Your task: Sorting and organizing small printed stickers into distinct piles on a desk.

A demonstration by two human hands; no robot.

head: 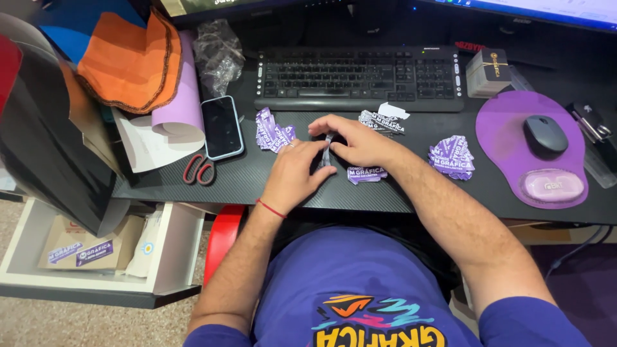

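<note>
Both my hands meet at the middle of the black desk (424, 193), just in front of the black keyboard (358, 77). My left hand (297, 168) and my right hand (355, 140) pinch one small purple-and-white sticker (327, 149) between their fingertips, held on edge. Another purple sticker (367, 174) lies flat under my right wrist. A small pile of the same stickers (272, 130) sits left of my left hand. More stickers (380, 121) lie near the keyboard's front edge, and a third pile (452, 156) lies to the right of my forearm.
A phone (222, 126) and red-handled scissors (200, 170) lie at the left, beside rolled sheets (178, 103) and orange cloth (128, 61). A purple mouse pad (508, 135) with a grey mouse (544, 135) is at the right. An open drawer (168, 257) holds a brown package.
</note>
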